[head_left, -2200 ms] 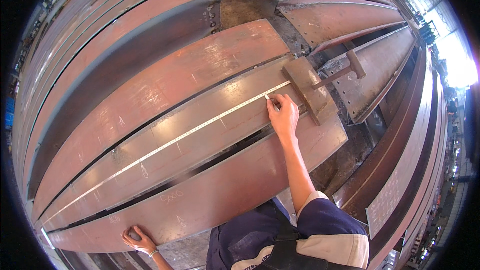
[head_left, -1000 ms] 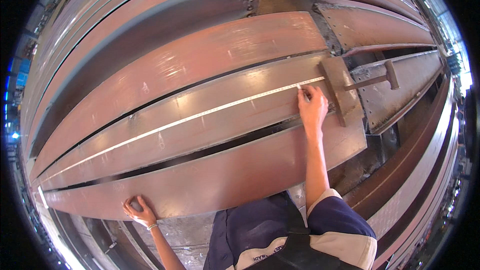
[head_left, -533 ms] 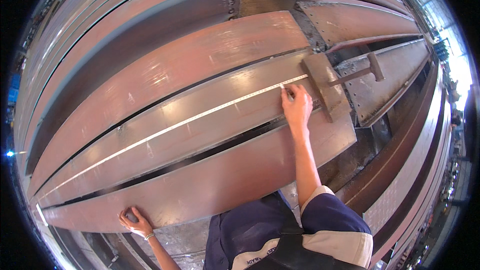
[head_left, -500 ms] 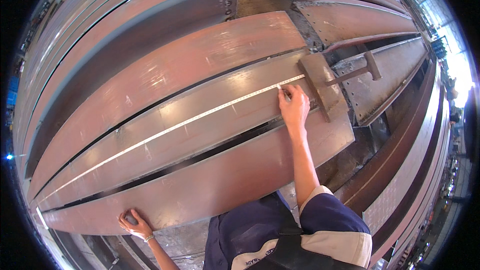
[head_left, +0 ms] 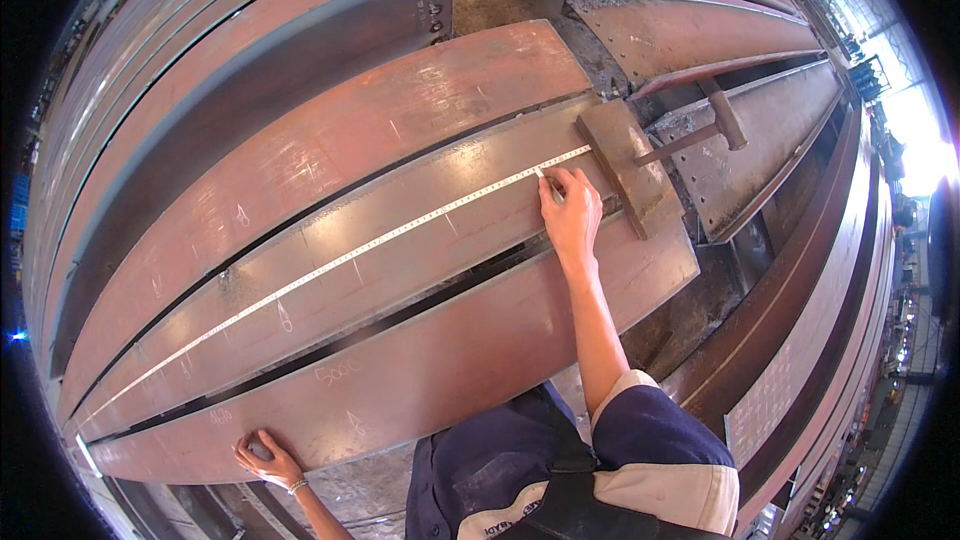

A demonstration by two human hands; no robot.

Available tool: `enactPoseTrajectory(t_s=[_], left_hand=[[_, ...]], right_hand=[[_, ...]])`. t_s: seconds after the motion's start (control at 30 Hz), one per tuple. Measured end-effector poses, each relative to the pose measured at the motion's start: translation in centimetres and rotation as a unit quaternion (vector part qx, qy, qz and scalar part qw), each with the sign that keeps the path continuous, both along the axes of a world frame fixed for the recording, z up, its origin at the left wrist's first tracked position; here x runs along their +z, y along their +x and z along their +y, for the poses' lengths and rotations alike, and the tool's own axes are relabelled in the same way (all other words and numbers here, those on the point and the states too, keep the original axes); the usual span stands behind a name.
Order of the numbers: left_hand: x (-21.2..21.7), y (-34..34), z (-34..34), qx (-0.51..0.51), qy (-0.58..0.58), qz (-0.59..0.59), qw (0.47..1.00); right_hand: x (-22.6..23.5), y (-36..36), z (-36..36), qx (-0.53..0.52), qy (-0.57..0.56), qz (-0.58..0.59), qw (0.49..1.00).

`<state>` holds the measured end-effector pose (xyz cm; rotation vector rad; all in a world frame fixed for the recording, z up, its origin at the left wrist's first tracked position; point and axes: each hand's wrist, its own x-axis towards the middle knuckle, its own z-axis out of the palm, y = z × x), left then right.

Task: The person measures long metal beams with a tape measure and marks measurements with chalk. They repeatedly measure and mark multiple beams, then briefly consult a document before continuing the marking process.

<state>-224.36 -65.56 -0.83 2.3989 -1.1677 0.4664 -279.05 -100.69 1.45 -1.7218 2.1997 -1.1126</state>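
A long white tape measure (head_left: 360, 251) lies stretched along the middle steel beam (head_left: 330, 285), its far-right end against a rusty steel block (head_left: 628, 170). Near that end my right hand (head_left: 572, 205) pinches a short white stick, seemingly a piece of chalk (head_left: 541, 173), with its tip at the tape's lower edge. My left hand (head_left: 268, 458) rests at the near edge of the closest beam (head_left: 420, 365), fingers loosely curved and apart, holding nothing. From the block a rod runs right to a thick cross-piece, forming a T-shaped handle (head_left: 725, 115).
Another reddish beam (head_left: 370, 120) lies just beyond the middle one, with a narrow dark gap between. Shorter beam ends with bolt holes (head_left: 750, 150) stand to the right. Long beams (head_left: 810, 310) run along the right side. Handwritten white marks show on several surfaces.
The whole view has shifted slightly, so the beams and block sit a little further left. My right hand stays at about the same spot along the tape; my left hand stays on the near edge.
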Motion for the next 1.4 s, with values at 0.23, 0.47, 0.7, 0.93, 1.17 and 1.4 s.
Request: enactPoseTrajectory(t_s=[0.23, 0.47, 0.7, 0.93, 1.17, 1.4], left_hand=[[0.0, 0.0, 0.0, -0.011, 0.001, -0.009, 1.0], [0.1, -0.1, 0.0, -0.003, 0.0, 0.004, 1.0], [0.0, 0.0, 0.0, 0.0, 0.007, -0.013, 1.0], [-0.1, 0.1, 0.0, -0.001, -0.004, 0.009, 1.0], [-0.1, 0.0, -0.2, -0.001, -0.001, -0.002, 1.0], [0.3, -0.4, -0.2, -0.002, 0.004, -0.017, 1.0]], right_hand=[[0.4, 0.1, 0.1, 0.005, 0.002, -0.012, 1.0], [0.5, 0.0, 0.0, 0.007, 0.009, -0.018, 1.0], [0.7, -0.1, -0.1, 0.011, 0.01, -0.002, 1.0], [2.3, 0.2, -0.6, 0.011, 0.071, 0.035, 0.997], [9.0, -2.5, -0.2, 0.011, 0.213, 0.154, 0.965], [8.3, -2.6, 1.7, -0.016, 0.228, 0.045, 0.972]])
